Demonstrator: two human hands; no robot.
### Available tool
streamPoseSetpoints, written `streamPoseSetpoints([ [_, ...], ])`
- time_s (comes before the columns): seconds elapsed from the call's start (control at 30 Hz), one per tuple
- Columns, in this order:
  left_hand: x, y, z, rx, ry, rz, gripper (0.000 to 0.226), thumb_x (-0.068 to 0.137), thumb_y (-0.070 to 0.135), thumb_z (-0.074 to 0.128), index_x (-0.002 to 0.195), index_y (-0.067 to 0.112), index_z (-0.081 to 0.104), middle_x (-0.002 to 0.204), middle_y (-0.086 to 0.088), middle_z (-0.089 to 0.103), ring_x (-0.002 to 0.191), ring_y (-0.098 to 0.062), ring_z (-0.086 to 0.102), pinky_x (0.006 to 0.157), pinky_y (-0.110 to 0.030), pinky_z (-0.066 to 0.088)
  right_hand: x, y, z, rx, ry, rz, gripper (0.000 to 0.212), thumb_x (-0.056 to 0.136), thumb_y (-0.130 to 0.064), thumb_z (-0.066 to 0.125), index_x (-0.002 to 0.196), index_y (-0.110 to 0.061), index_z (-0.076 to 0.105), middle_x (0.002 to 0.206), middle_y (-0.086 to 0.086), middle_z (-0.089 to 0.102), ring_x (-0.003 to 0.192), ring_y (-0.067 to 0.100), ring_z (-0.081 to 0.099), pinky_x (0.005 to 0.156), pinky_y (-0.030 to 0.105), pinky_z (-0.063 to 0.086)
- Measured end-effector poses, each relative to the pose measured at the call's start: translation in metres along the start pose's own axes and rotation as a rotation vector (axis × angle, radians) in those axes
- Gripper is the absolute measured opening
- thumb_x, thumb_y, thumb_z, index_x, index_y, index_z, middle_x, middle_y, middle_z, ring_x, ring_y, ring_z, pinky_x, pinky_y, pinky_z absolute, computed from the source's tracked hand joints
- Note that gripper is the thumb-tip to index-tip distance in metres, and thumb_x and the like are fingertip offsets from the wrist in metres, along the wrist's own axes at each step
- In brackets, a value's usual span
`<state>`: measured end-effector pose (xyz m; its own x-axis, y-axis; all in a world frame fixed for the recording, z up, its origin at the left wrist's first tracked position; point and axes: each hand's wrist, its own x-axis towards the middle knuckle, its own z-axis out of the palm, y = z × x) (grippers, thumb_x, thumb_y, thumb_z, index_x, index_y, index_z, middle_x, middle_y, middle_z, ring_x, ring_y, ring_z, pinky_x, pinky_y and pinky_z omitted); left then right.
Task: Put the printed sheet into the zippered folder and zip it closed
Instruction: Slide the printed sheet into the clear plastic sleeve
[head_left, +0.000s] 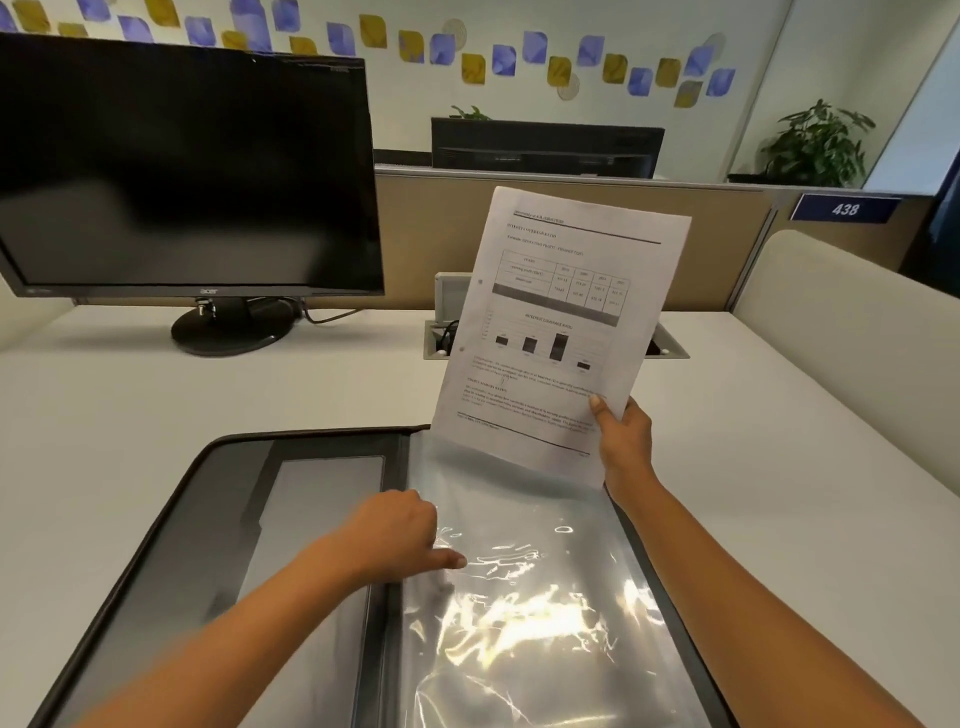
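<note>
Right hand (626, 441) holds sheet (561, 322); left hand (400, 530) seemingly pinches sleeve (545, 613) in folder (208, 519).

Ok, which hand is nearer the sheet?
Right. The right hand pinches the sheet at its lower right corner; the left hand is lower, touching the sleeve in the folder, off the sheet.

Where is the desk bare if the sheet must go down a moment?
Bare desk right of the zippered folder, toward the cream partition, and between the folder's far edge and the monitor base. Crowded: the cable box behind the printed sheet.
</note>
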<state>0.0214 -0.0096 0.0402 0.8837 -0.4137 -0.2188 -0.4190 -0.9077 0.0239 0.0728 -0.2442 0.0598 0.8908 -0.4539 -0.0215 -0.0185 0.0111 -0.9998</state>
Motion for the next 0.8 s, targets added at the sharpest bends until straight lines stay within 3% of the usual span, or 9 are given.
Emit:
streamPoseSetpoints([
  [0.1,0.003,0.000,-0.008,-0.025,0.009,-0.010,0.056,0.080,0.063,0.049,0.056,0.013,0.054,0.055,0.000,0.049,0.057,-0.017,0.050,0.049,-0.023,0.032,0.004,0.002,0.003,0.018,-0.001,0.014,0.026,0.092,-0.025,0.052,0.116,-0.017,0.052,0.113,0.006,0.059,0.106,0.029,0.055,0.097,0.053,0.046],
  [0.2,0.018,0.000,-0.009,-0.176,0.137,-0.049,0.040,0.083,0.053,0.054,0.094,0.017,0.069,0.094,-0.005,0.069,0.089,-0.021,0.062,0.071,-0.028,0.047,0.009,0.003,0.007,0.040,0.006,0.027,0.022,0.092,-0.024,0.052,0.113,-0.019,0.053,0.107,0.002,0.059,0.104,0.028,0.055,0.094,0.050,0.046],
  [0.27,0.032,0.000,-0.006,-0.275,0.188,-0.074,0.044,0.085,0.048,0.055,0.120,0.021,0.057,0.123,-0.004,0.060,0.113,-0.021,0.054,0.090,-0.032,0.042,0.015,0.001,0.010,0.061,0.013,0.027,0.025,0.092,-0.022,0.052,0.116,-0.016,0.053,0.107,0.002,0.059,0.103,0.027,0.055,0.093,0.048,0.047],
  [0.37,0.057,0.001,0.003,-0.332,0.153,-0.073,0.070,0.086,0.048,0.053,0.141,0.014,0.028,0.151,-0.007,0.028,0.138,-0.022,0.025,0.110,-0.035,0.024,0.024,-0.003,0.016,0.087,0.015,0.023,0.027,0.092,-0.021,0.051,0.119,-0.015,0.052,0.108,0.002,0.058,0.104,0.027,0.055,0.092,0.047,0.046],
  [0.5,0.083,0.003,0.016,-0.281,0.097,-0.078,0.088,0.086,0.058,0.044,0.146,0.010,0.001,0.156,-0.011,0.000,0.143,-0.024,0.000,0.116,-0.041,0.004,0.038,-0.008,0.025,0.117,-0.009,0.017,0.024,0.093,-0.020,0.050,0.117,-0.017,0.052,0.110,0.003,0.058,0.105,0.027,0.055,0.092,0.047,0.046],
  [0.8,0.097,0.006,0.041,-0.340,0.223,-0.013,0.074,0.089,0.056,0.038,0.146,0.021,0.007,0.156,-0.005,0.011,0.143,-0.017,0.006,0.116,-0.034,0.002,0.066,0.002,0.037,0.144,-0.019,0.026,0.028,0.093,-0.020,0.051,0.120,-0.016,0.051,0.110,0.003,0.059,0.103,0.026,0.055,0.093,0.047,0.047],
])
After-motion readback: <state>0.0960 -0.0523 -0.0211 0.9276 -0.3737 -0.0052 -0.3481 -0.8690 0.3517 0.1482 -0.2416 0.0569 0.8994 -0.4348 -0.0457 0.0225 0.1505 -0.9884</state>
